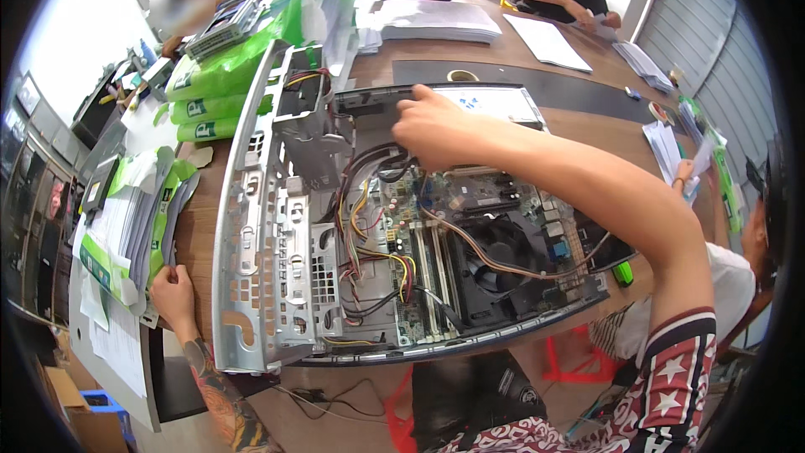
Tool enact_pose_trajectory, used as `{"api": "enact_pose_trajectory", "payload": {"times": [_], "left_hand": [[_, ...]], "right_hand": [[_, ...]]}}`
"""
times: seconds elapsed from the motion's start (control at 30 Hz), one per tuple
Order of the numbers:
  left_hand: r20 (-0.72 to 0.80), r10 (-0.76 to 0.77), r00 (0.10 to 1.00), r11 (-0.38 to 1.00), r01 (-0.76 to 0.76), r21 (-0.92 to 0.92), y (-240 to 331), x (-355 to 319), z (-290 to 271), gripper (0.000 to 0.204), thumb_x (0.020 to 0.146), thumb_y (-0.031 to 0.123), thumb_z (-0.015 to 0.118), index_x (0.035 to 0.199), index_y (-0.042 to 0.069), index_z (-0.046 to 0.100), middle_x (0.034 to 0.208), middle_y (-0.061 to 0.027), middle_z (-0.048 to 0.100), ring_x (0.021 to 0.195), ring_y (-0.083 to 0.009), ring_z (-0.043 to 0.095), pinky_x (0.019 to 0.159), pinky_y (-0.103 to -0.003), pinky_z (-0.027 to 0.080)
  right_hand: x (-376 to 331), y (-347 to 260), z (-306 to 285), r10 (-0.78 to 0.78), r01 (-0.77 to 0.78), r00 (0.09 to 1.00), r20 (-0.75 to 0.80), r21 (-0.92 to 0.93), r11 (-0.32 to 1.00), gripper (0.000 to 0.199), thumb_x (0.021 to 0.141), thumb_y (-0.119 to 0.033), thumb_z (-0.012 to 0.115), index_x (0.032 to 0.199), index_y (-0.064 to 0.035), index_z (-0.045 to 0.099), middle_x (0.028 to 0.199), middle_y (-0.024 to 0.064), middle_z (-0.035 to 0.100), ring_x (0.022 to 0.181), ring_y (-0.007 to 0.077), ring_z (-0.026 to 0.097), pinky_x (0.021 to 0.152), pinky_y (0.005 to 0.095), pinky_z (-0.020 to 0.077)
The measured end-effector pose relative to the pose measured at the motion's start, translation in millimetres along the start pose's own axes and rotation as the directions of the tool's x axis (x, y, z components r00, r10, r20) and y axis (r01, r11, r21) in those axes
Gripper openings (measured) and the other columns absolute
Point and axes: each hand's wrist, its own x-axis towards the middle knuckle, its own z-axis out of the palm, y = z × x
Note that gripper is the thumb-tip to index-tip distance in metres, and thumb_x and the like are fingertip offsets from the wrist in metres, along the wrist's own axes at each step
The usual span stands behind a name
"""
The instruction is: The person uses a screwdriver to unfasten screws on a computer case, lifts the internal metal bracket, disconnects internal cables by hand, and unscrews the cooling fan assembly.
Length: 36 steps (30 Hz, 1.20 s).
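Note:
An opened desktop computer case (289,285) lies in front of me, its insides facing up. My right hand (432,130) reaches over it, fingers curled down above a bundle of black cables (369,155); whatever they may hold is hidden. Below that hand is the green motherboard (402,226), with memory slots and a black fan (499,252). A brown cable (495,264) runs across the fan. Left of the metal frame, my left hand (172,295) rests loosely closed at the table edge, nothing showing in it, beside a stack of papers (142,235) in green-and-white wrapping.
Green paper packs (205,109) lie beyond the case on the left. Across the table are a white paper pile (436,21), a tape roll (459,75) and several people. Another person sits at the right edge. Red stools (579,356) and loose cables (327,403) are below.

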Motion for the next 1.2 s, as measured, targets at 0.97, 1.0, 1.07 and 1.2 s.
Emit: {"api": "enact_pose_trajectory", "payload": {"times": [0.97,1.0,1.07,1.2], "left_hand": [[0.025,-0.077,0.997,0.996,0.076,0.046,2,-3,-10,0.032,0.082,0.026,0.063,0.071,-0.004,0.061,0.066,-0.0216,0.061,0.064,-0.0425,0.06,0.063,-0.051,0.044],[0.04,-0.081,0.996,0.996,0.079,0.045,3,-2,-10,0.032,0.083,0.026,0.062,0.072,-0.004,0.061,0.066,-0.0215,0.061,0.064,-0.0427,0.059,0.062,-0.051,0.044],[0.037,-0.069,0.997,0.997,0.068,0.041,-2,-1,-6,0.032,0.083,0.026,0.062,0.072,-0.004,0.061,0.066,-0.0213,0.061,0.064,-0.0428,0.059,0.062,-0.051,0.044],[-0.012,-0.038,0.999,0.999,0.038,0.013,-7,-2,-3,0.032,0.082,0.026,0.062,0.072,-0.004,0.061,0.067,-0.0213,0.062,0.064,-0.0429,0.059,0.063,-0.05,0.044]], "right_hand": [[-15,4,-23,-0.023,0.012,0.998,0.053,0.198,0.98,0.012,0.072,-0.019,0.07,0.076,-0.0092,0.076,0.081,0.0104,0.071,0.093,0.0265,0.066,0.086,0.0432,0.0446],[-13,2,-25,-0.017,0.007,0.999,0.05,0.195,0.981,0.012,0.072,-0.019,0.07,0.076,-0.0092,0.076,0.081,0.0104,0.071,0.093,0.0265,0.066,0.086,0.0432,0.0446],[-9,-5,-32,0.047,-0.032,0.997,-0.062,0.234,0.972,0.014,0.07,-0.017,0.067,0.076,-0.0062,0.075,0.079,0.0124,0.07,0.089,0.0294,0.067,0.084,0.0422,0.0465],[-7,-13,-54,0.173,-0.169,0.984,0.033,0.457,0.873,0.015,0.068,-0.015,0.066,0.074,-0.0032,0.074,0.08,0.0188,0.071,0.082,0.0354,0.07,0.075,0.046,0.0549]]}}
